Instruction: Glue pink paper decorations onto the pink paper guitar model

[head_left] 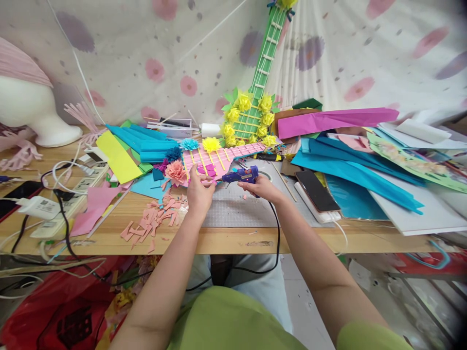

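Note:
A pink paper guitar (228, 151) with yellow strips and white strings lies on the grey cutting mat (233, 209). Blue, purple, pink and yellow paper flowers sit along its left part, and magenta paper pieces (206, 170) are on its body. My left hand (200, 192) grips the guitar's near edge beside the coral-pink flower (175, 172). In my right hand (265, 188) is a blue glue gun (242, 175), its nozzle pointing left at the guitar's near edge, close to my left fingers. Whether the nozzle touches the paper cannot be made out.
A green paper guitar (260, 80) with yellow flowers stands upright against the curtain. Pink scraps (153, 218) litter the table at left, near a power strip (73, 199). Blue paper sheets (357, 167) and a phone (316, 190) lie at right. The gun's black cable (278, 233) hangs over the table edge.

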### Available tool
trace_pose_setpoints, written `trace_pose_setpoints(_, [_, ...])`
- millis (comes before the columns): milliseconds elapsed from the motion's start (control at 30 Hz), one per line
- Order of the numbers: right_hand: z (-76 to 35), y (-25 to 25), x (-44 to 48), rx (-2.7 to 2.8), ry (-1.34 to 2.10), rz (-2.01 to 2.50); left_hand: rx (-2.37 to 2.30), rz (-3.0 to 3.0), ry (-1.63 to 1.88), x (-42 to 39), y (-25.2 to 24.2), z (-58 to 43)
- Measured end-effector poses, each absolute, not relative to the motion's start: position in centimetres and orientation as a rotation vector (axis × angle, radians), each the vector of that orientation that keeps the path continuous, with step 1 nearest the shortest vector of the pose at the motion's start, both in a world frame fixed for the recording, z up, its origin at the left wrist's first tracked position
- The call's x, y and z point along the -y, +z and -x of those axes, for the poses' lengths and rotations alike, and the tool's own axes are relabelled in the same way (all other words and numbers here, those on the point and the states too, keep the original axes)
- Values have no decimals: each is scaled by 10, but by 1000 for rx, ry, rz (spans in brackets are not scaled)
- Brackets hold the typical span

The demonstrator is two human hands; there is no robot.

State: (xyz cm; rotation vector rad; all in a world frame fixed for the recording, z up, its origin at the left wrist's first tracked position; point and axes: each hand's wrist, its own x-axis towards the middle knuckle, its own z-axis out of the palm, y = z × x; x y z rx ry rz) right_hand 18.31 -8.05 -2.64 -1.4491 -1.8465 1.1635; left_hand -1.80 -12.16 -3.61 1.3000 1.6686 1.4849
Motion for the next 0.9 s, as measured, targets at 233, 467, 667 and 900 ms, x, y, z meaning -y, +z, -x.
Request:
trace_pose_setpoints(233, [-182, -29, 78, 1854, 1172, 1419, -1687, -1424, 1458, 123, -37, 16])
trace_pose_setpoints(467, [-190, -27, 75, 1725, 1244, 1289, -1624, -1328, 1507, 122, -36, 16])
trace_pose_setpoints(667, [-226, -39, 53, 1370, 841, 1434, -1509, -1142, 1640, 120, -37, 25])
trace_pose_setpoints(900, [-260, -74, 29, 1273, 422, 1951, -1518, -1066, 1736, 115, -37, 39])
